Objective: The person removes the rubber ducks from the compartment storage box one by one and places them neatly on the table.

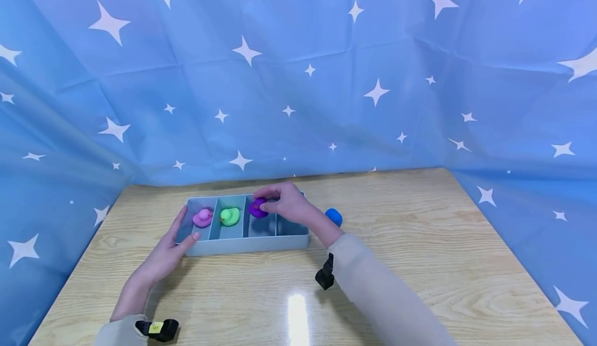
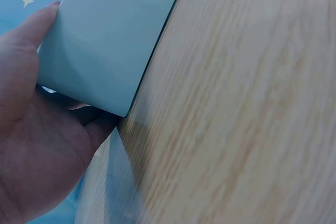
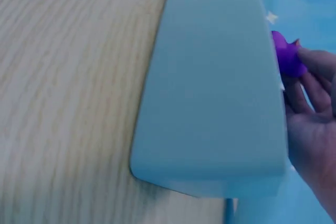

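Observation:
A light blue box with a row of compartments stands on the table. My right hand pinches a purple toy duck between thumb and fingers, over the third compartment from the left. In the right wrist view the purple duck shows just beyond the box's rim. At the box's left end, my left hand grips the corner, thumb on the front rim and fingers along the side. A pink duck lies in the leftmost compartment, and a green duck in the second. My right hand and wrist partly cover the rightmost compartment.
A blue object lies on the wooden table right of the box, partly hidden by my right forearm. Behind the table hangs a blue curtain with white stars. A black wrist camera sits below my right sleeve.

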`<state>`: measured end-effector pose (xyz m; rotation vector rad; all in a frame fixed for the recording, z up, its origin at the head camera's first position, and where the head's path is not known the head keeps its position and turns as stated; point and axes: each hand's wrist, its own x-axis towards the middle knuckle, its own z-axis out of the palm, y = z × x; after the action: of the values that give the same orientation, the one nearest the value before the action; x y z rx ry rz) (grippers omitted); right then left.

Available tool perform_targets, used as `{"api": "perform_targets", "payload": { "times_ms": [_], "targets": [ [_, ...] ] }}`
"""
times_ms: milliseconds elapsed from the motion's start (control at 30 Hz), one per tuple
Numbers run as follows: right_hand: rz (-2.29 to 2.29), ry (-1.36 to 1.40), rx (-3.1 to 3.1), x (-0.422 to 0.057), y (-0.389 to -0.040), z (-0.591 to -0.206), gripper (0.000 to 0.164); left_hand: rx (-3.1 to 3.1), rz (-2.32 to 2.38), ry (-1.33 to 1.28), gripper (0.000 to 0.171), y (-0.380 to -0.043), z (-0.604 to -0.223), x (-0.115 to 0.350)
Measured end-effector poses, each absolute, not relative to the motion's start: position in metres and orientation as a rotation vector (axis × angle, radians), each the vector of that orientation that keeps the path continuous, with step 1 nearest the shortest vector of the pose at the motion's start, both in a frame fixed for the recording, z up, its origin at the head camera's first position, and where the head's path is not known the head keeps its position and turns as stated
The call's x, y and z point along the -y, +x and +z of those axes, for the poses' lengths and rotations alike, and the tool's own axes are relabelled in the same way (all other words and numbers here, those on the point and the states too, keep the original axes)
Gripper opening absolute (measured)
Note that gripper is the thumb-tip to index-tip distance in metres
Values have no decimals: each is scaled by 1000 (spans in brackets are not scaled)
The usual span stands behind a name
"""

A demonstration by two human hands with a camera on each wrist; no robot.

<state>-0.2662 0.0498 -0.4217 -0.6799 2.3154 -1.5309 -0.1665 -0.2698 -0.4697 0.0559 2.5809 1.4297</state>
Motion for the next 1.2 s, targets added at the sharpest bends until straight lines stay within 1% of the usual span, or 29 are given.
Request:
{"api": "perform_targets", "payload": {
  "times_ms": [600,1000,1200],
  "targets": [
    [-1533,-758,-2353,-73,-261,-401,29,-2585,1438,89,87,-166,-472,272],
    [-1546,-868,-2378,-115,-258,-394,30,-2589,1421,73,88,-165,-470,274],
    [-1562,-784,-2385,-138,-255,-391,32,-2579,1439,83,87,-164,-468,271]
  ]
}}
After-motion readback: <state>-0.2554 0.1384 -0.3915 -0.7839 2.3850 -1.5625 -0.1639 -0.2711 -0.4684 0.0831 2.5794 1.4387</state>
